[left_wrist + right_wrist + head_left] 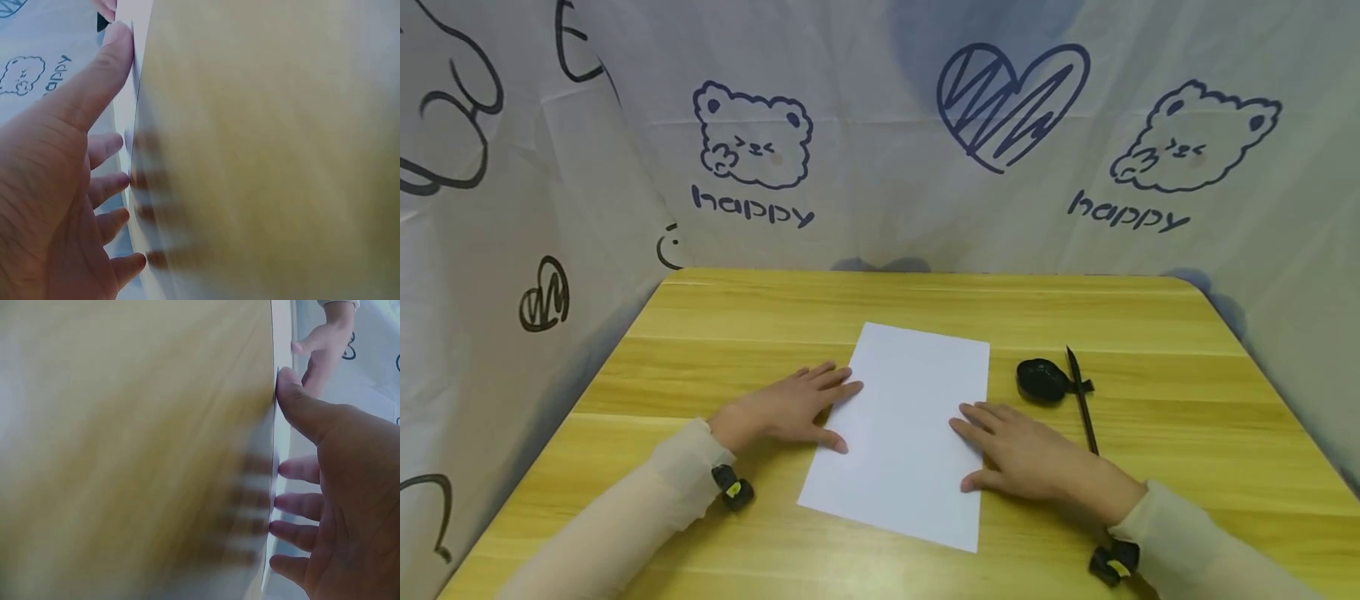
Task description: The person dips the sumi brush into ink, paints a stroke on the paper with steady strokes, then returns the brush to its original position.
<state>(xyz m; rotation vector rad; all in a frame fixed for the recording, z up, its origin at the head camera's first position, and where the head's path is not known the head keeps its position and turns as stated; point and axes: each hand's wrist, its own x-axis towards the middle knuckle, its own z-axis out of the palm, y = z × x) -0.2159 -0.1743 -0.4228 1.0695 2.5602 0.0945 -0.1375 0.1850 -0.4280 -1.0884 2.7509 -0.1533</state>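
One white sheet of paper (910, 450) lies flat on the wooden table (700, 333), turned slightly askew. At the sheet's left edge we find the left hand (797, 408), palm down, fingers spread, thumb and forefinger on the margin, gripping nothing. At its right edge we record the right hand (1026, 450), likewise extended, fingertips on the paper, gripping nothing. Right of the sheet we note a black rounded object (1042, 381) and a dark pointed stick (1084, 412). Behind the sheet hangs a drawn-on cloth (880, 217).
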